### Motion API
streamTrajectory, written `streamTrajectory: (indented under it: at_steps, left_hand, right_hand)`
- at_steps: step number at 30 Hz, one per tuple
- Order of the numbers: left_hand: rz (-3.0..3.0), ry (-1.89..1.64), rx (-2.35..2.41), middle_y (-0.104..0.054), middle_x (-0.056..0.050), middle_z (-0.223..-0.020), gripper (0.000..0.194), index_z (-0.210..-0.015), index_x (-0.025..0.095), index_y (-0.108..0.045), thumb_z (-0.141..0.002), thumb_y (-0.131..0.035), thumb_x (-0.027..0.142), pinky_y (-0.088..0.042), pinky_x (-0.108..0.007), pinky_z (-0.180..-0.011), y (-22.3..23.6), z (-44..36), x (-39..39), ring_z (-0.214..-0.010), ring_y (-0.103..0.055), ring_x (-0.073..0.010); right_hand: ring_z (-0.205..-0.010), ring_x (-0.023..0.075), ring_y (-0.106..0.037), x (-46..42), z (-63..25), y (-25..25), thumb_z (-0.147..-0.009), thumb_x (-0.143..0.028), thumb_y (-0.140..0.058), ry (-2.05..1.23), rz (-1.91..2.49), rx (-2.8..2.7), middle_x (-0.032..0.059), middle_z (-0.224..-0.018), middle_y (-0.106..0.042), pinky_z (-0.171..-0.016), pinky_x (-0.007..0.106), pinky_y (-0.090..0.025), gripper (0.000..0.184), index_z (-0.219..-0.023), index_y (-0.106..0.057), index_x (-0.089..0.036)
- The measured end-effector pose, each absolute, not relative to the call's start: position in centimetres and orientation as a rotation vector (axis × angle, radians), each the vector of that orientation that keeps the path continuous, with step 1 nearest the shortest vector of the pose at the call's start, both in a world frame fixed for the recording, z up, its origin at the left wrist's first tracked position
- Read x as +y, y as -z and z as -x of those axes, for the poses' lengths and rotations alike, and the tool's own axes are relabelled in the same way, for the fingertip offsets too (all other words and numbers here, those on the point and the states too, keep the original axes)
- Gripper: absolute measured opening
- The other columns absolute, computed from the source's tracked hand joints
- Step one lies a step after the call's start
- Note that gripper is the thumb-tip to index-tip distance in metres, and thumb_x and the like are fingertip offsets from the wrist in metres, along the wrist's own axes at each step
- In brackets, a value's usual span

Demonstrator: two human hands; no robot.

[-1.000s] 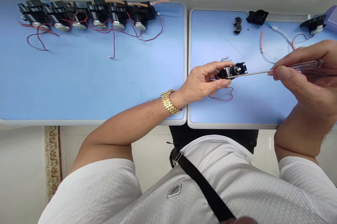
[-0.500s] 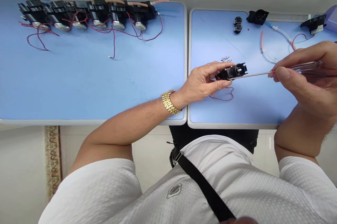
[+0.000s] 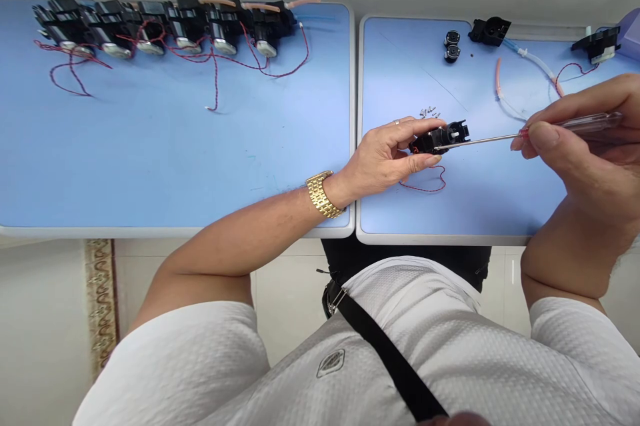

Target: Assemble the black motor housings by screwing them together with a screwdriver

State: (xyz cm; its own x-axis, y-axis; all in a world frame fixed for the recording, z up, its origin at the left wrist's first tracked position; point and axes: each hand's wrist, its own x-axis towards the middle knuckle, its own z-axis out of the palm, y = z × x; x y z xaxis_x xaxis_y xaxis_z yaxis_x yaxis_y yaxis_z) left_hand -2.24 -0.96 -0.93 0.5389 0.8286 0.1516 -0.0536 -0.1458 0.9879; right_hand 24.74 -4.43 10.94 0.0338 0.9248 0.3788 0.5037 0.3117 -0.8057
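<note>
My left hand point(image 3: 385, 153) grips a small black motor unit point(image 3: 455, 134) between thumb and fingers, with a white shaft showing at its right end. A twisted red wire point(image 3: 425, 189) trails from below it onto the table. In my right hand point(image 3: 590, 146) is a screwdriver point(image 3: 493, 139) with a clear handle, pinched near its red collar. Its tip reaches the near side of the motor unit; whether it sits in a screw is too small to tell. Just beyond the left fingers lie several small screws point(image 3: 427, 112).
Several black motor assemblies point(image 3: 225, 33) with red wires and tubes line the back of the left table point(image 3: 150, 166). On the right table point(image 3: 480, 213) stand two black rollers point(image 3: 452, 46), a black housing point(image 3: 490, 33) with tubing point(image 3: 537, 65), and another motor assembly point(image 3: 597, 47) beside a purple bin point(image 3: 631, 33).
The screwdriver has shifted slightly, its tip dipping and then rising along the motor unit's near side. My left hand has turned the unit a little and keeps its grip.
</note>
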Motion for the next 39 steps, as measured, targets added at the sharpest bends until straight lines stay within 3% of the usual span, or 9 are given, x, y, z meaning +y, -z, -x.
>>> streamTrajectory:
  at_steps: [5, 13, 22, 29, 39]
  left_hand:
    - [-1.532, -0.882, 0.702, -0.078, -0.007, -0.144, 0.06, -0.149, 0.035, -0.079, -0.097, -0.088, 0.063, -0.069, -0.027, -0.062, 0.9, 2.2, -1.0, -0.093, -0.083, -0.0209]
    - [-1.521, -0.892, 0.694, -0.077, -0.007, -0.142, 0.057, -0.149, 0.037, -0.078, -0.099, -0.086, 0.063, -0.065, -0.022, -0.054, 0.9, 2.1, -1.1, -0.09, -0.085, -0.0198]
    - [-1.548, -0.878, 0.69, -0.078, -0.007, -0.142, 0.059, -0.152, 0.036, -0.076, -0.1, -0.084, 0.065, -0.067, -0.023, -0.058, 1.1, 2.2, -1.1, -0.09, -0.085, -0.0189]
    - [-1.477, -0.869, 0.699, -0.079, -0.008, -0.139, 0.059, -0.147, 0.035, -0.08, -0.096, -0.088, 0.064, -0.066, -0.025, -0.058, 0.8, 2.0, -1.1, -0.089, -0.084, -0.0204]
    - [-1.46, -0.854, 0.702, -0.08, -0.01, -0.138, 0.059, -0.149, 0.033, -0.08, -0.098, -0.088, 0.062, -0.064, -0.021, -0.057, 0.7, 2.1, -1.3, -0.086, -0.085, -0.0177]
  right_hand:
    - [-0.059, 0.0233, -0.069, -4.2, -24.5, -11.0, -0.089, -0.036, -0.093, -0.479, 1.278, -1.705, -0.0022, -0.071, -0.08, -0.051, 0.045, -0.05, 0.006, -0.09, -0.09, -0.042]
    - [-0.058, 0.0229, -0.066, -4.0, -24.6, -11.0, -0.088, -0.029, -0.091, -0.474, 1.243, -1.727, -0.0035, -0.071, -0.08, -0.052, 0.045, -0.046, 0.014, -0.093, -0.091, -0.042]
    - [-0.059, 0.0234, -0.067, -4.2, -24.7, -10.5, -0.089, -0.032, -0.092, -0.431, 1.192, -1.722, -0.004, -0.073, -0.08, -0.052, 0.046, -0.047, 0.014, -0.098, -0.092, -0.043]
    - [-0.06, 0.027, -0.07, -4.4, -24.6, -10.1, -0.084, -0.028, -0.091, -0.4, 1.237, -1.716, -0.0075, -0.078, -0.082, -0.057, 0.052, -0.056, 0.023, -0.096, -0.09, -0.048]
    - [-0.063, 0.0271, -0.074, -4.6, -24.7, -10.3, -0.085, -0.025, -0.09, -0.4, 1.249, -1.731, -0.0071, -0.079, -0.083, -0.057, 0.051, -0.052, 0.024, -0.096, -0.09, -0.046]
